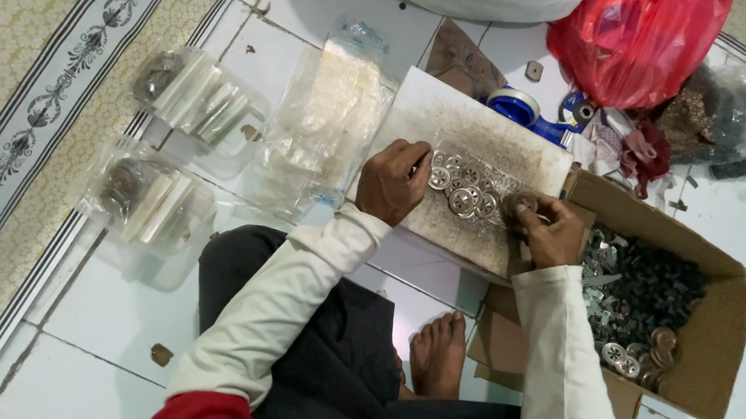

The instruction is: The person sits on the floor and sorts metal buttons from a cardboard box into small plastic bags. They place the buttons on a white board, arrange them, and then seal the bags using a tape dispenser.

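I counted roughly nine round metal discs (465, 190) in a clear bag on one white board (456, 126). My left hand (392, 182) pinched the bag's edge; my right hand (548, 230) gripped a small stack of discs (519, 202) beside one cardboard box (708, 365).

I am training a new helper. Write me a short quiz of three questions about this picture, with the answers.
1. True or false: the clear bag of round metal discs lies on the white board.
2. Which hand holds a stack of discs at the bag's end: A) left hand B) right hand?
3. Fill in: the cardboard box stands on the person's ___ side.

Key
1. True; the bag rests flat on the board.
2. B; its fingers pinch the stack, while the left hand presses on the bag's other end.
3. Right.
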